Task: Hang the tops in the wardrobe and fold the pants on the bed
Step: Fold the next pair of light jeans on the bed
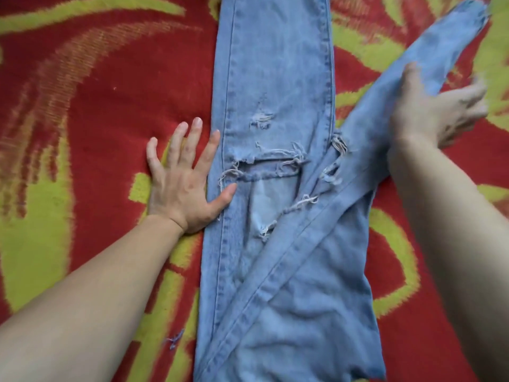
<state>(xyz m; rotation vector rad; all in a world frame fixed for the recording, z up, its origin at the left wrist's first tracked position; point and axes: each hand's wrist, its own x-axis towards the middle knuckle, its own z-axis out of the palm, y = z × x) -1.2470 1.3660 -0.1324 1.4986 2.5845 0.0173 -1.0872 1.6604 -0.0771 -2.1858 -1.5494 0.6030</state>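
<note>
On the bed (91, 111), which is showing a red and green patterned surface, the jeans (275, 271) are lying flat and running from the near edge of the view to the far edge. The straight leg (275, 64) is pointing toward the far side, with the ripped knee openings (268, 166) facing up. The loose leg (446, 48) is angling away to the far right and crossing over the near part of the garment.

The left hand (181, 183) is resting open and flat on the bed, fingers straight and spread, with its thumb lying on the left seam of the jeans and steadying it. The right hand (435, 114) is gripping the loose leg about midway along, thumb on top. Its fingers are blurred, but they appear to be curling round the far side of the denim.

Progress assessment: folding is at an early stage. The two legs are not yet lying one on the other, so the lengthwise fold is judged incomplete, and the crosswise folds are remaining after it. No tops, hangers or wardrobe are showing, so the state of the hanging step cannot be determined.
</note>
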